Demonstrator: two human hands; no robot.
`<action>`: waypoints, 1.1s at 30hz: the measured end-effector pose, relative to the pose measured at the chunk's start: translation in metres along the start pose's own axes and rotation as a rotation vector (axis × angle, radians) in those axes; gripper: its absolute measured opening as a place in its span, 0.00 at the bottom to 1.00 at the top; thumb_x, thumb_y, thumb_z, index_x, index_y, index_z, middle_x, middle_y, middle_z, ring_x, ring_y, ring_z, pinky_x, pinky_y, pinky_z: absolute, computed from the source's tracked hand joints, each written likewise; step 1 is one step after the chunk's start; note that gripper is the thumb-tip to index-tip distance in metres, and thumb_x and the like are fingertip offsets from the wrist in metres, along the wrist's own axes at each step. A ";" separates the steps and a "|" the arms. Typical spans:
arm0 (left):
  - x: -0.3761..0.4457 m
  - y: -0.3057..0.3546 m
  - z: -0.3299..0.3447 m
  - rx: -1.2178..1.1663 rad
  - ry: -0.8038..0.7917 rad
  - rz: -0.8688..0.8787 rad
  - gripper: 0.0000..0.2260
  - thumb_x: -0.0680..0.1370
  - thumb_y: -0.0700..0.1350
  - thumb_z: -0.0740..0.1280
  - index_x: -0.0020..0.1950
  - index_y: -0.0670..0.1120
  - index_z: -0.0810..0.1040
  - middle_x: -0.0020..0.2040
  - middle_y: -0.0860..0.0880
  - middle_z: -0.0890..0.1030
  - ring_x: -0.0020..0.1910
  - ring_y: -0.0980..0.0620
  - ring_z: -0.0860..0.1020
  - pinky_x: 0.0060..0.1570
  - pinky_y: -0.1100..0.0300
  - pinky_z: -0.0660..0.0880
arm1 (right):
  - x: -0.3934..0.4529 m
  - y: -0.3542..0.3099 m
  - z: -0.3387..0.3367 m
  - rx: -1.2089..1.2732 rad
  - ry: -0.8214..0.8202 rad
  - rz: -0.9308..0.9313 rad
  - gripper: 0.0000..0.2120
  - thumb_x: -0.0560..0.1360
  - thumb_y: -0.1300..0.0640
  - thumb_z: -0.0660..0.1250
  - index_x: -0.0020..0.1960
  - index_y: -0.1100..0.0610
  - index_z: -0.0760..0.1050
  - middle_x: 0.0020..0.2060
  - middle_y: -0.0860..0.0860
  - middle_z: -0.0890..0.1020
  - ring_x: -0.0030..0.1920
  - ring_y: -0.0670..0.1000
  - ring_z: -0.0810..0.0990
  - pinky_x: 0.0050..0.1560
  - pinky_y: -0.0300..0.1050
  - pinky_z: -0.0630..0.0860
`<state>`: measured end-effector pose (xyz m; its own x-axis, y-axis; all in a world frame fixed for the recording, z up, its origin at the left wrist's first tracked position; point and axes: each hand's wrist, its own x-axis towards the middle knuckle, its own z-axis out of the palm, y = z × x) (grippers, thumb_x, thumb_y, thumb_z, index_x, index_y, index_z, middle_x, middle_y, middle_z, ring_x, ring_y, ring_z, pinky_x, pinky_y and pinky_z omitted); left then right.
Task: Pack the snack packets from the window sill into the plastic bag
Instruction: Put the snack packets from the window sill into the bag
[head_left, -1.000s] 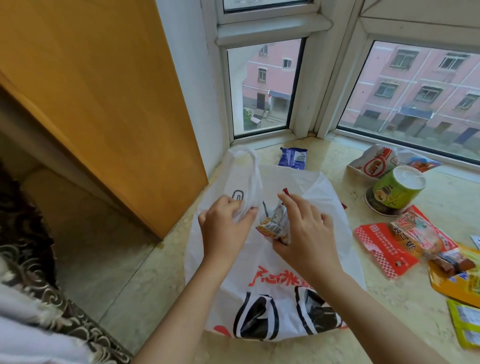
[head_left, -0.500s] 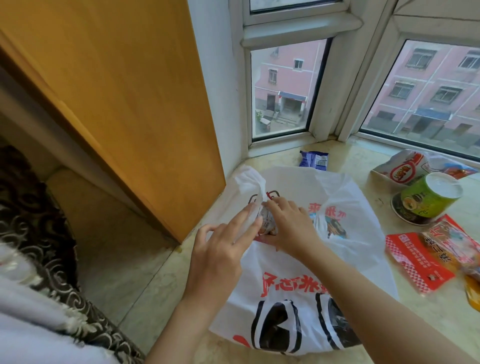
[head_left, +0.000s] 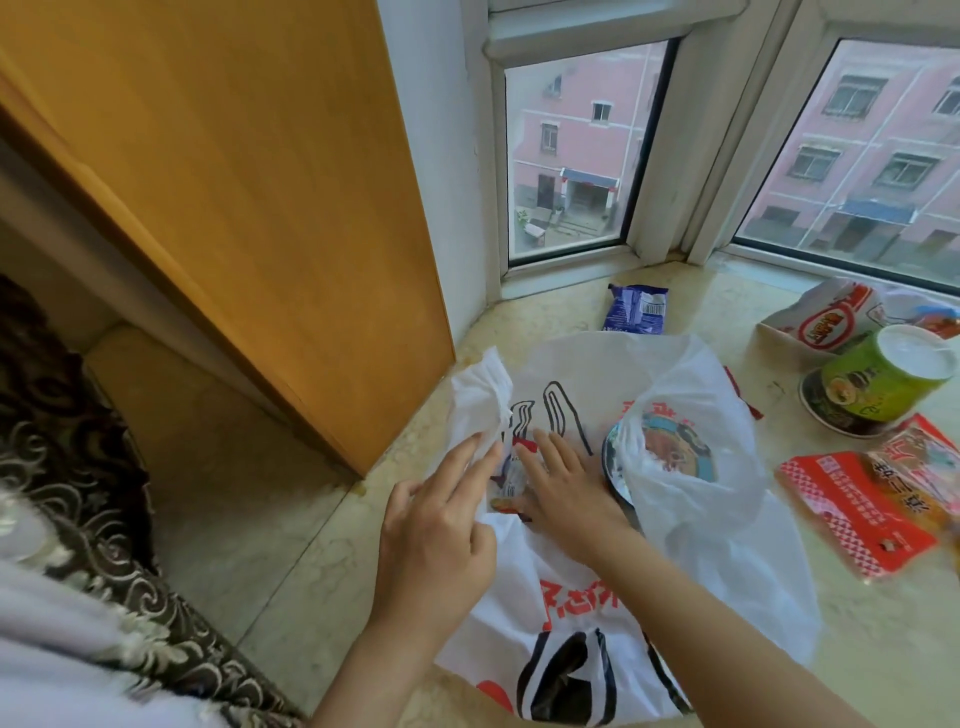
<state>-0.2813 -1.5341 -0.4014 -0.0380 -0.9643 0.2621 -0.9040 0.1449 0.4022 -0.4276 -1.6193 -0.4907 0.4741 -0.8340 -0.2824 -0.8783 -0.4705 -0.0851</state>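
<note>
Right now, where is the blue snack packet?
In the head view, the blue snack packet lies on the window sill just below the left window, behind the white plastic bag.

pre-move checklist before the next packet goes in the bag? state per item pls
1. Plastic bag mouth held open: ok, left hand has straight fingers against the left edge.
2. Current small packet inside the mouth: ok, right hand is pushing it in.
3. Right hand free for the next pick: not ok, it is on that packet.
4. Packets left on the sill: ok, blue packet and red packet lie outside the bag.
5. Green cup clear of the bag: ok, it stands apart to the right.
6. Room left in the bag: cannot tell.
</note>
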 end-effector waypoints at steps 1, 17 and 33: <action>0.001 0.002 0.000 0.006 -0.011 -0.016 0.29 0.66 0.40 0.67 0.68 0.51 0.74 0.69 0.57 0.70 0.52 0.62 0.73 0.52 0.60 0.66 | -0.007 0.002 -0.001 -0.048 0.008 -0.013 0.33 0.79 0.42 0.39 0.78 0.59 0.44 0.77 0.60 0.45 0.77 0.59 0.43 0.76 0.56 0.46; 0.017 0.040 0.082 0.833 -0.641 0.422 0.32 0.82 0.61 0.48 0.77 0.39 0.56 0.69 0.39 0.72 0.70 0.40 0.66 0.70 0.47 0.29 | -0.122 0.125 -0.048 -0.241 0.528 0.245 0.47 0.60 0.65 0.77 0.74 0.57 0.60 0.76 0.62 0.53 0.76 0.62 0.50 0.73 0.60 0.43; -0.008 0.053 -0.003 0.573 0.092 0.780 0.20 0.80 0.33 0.52 0.53 0.46 0.83 0.48 0.48 0.82 0.52 0.48 0.75 0.66 0.51 0.66 | -0.184 0.150 -0.100 -0.117 0.332 0.352 0.33 0.70 0.72 0.67 0.73 0.57 0.64 0.73 0.62 0.64 0.70 0.61 0.68 0.48 0.49 0.81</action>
<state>-0.3270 -1.5178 -0.3793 -0.7031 -0.6181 0.3517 -0.7100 0.5828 -0.3953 -0.6400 -1.5654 -0.3557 0.1611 -0.9858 0.0468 -0.9848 -0.1574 0.0737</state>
